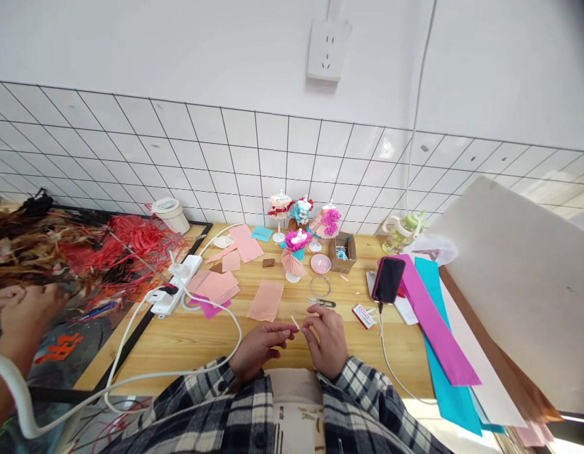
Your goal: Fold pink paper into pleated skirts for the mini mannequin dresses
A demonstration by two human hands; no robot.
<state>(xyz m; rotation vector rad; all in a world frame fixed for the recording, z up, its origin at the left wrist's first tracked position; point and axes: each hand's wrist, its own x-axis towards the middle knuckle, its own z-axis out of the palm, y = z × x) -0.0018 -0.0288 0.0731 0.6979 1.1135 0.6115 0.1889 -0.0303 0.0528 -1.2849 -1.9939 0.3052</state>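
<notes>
My left hand (260, 348) and my right hand (326, 340) meet low over the wooden table (197, 340), both in plaid sleeves. The left fingers pinch a small white stick (294, 323) that points up between the two hands. My right hand's fingers are curled and pinched together close to the stick's end; what they hold is too small to make out. Just beyond my hands lie small snips (321, 303), a wire ring (320, 285) and a pink paper sheet (266, 300).
Little paper-dress figures (296, 243) stand by the tiled wall with a pink dish (320, 263) and small box (343, 251). A power strip (175, 287) and pink papers lie left; phone (389, 279), coloured paper strips (438, 328) and a board right. Another person's hands (22, 312) work red strands at far left.
</notes>
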